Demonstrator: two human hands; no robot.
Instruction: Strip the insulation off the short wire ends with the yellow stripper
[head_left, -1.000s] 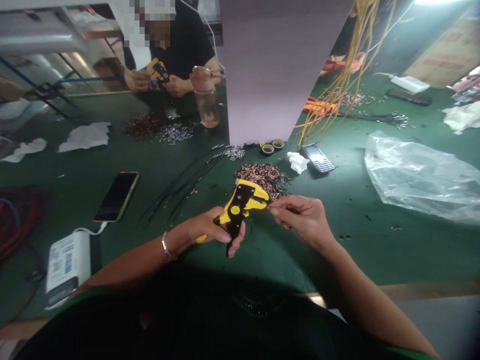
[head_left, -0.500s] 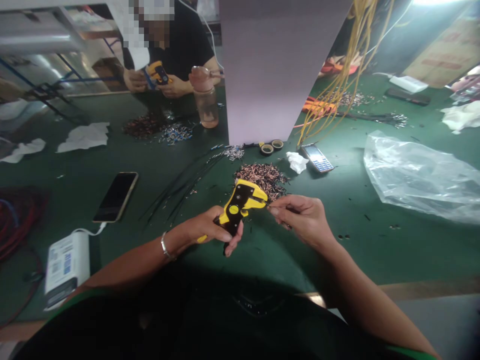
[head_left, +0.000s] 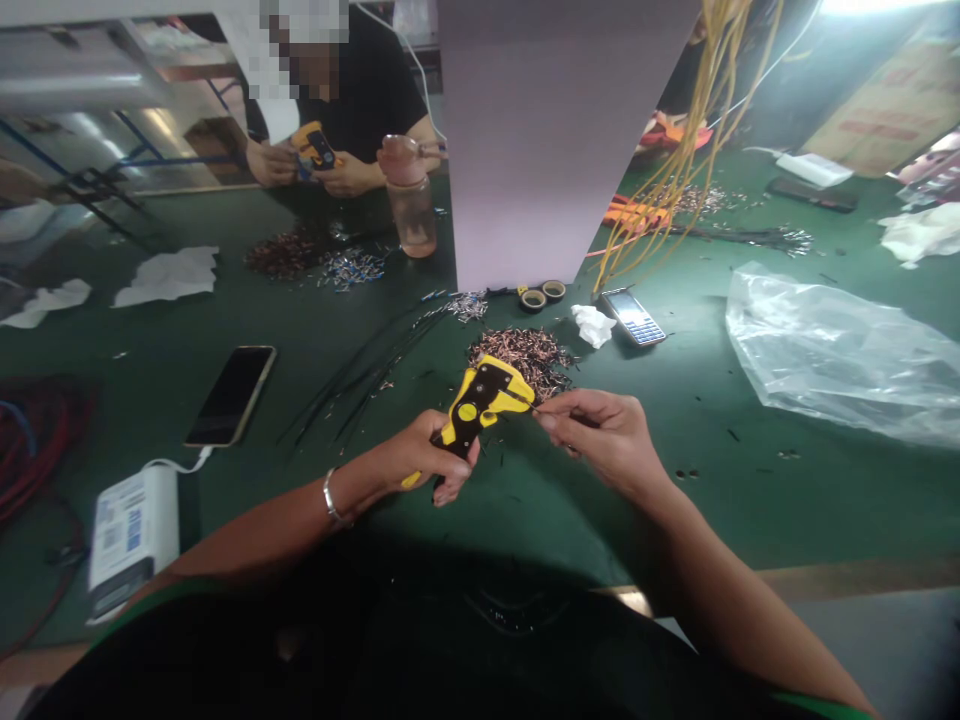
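My left hand (head_left: 427,455) is shut around the grip of a yellow and black automatic wire stripper (head_left: 476,410). My right hand (head_left: 600,435) pinches a thin dark wire (head_left: 551,413) between its fingertips, and the wire's tip reaches the stripper's jaws. Just beyond the tool lies a heap of short wire pieces with copper ends (head_left: 521,358). Loose black wires (head_left: 360,390) spread out to its left on the green mat (head_left: 675,500).
A smartphone (head_left: 232,395) is wired to a white power bank (head_left: 133,530) on the left. A keypad phone (head_left: 634,317), tissue, tape rolls and a plastic bag (head_left: 844,360) lie to the right. A grey upright panel (head_left: 555,140) stands ahead. Across the table, a co-worker holds a similar tool.
The wire stripper has turned slightly in my left hand, its lower end swinging left and its head rising a little. My right hand stays nearly still, with the wire still at the jaws.
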